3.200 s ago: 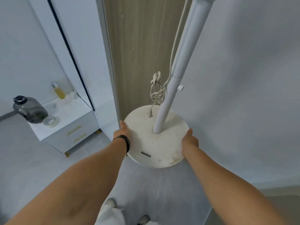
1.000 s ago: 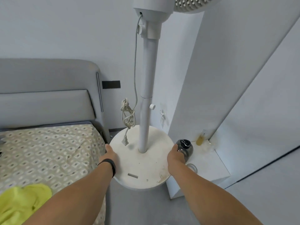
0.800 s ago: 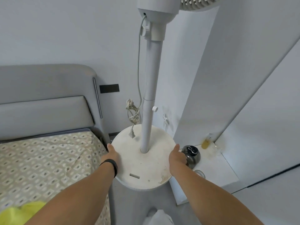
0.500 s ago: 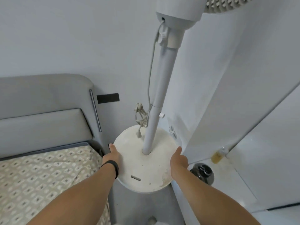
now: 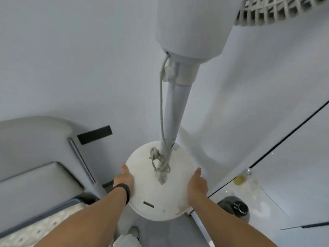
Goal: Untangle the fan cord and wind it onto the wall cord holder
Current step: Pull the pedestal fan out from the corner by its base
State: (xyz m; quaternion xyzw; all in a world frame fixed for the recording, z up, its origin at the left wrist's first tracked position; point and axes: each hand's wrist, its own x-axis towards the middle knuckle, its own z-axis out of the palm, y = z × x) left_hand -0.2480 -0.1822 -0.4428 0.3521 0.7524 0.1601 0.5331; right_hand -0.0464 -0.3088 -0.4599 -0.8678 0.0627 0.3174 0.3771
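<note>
A white standing fan rises in front of me, its round base (image 5: 151, 195) held between both hands. My left hand (image 5: 124, 179) grips the base's left rim and my right hand (image 5: 197, 184) grips the right rim, thumbs lying on top. The pole (image 5: 175, 111) leans up to the fan head (image 5: 192, 25) close above me. A grey cord runs down the pole from the head and ends in a knotted bundle (image 5: 160, 163) with the plug hanging over the base.
A grey padded headboard (image 5: 35, 150) and a patterned bed sit at left. A black strip (image 5: 94, 134) is on the wall behind. At right a white nightstand (image 5: 267, 196) carries a dark bottle (image 5: 238, 207) and a small yellow bottle (image 5: 239, 180). White cabinet doors fill the right side.
I have carried the fan from the wooden panel to the gap between bed and nightstand. The view has closed in and tilted down, and the cord bundle now hangs over the base.
</note>
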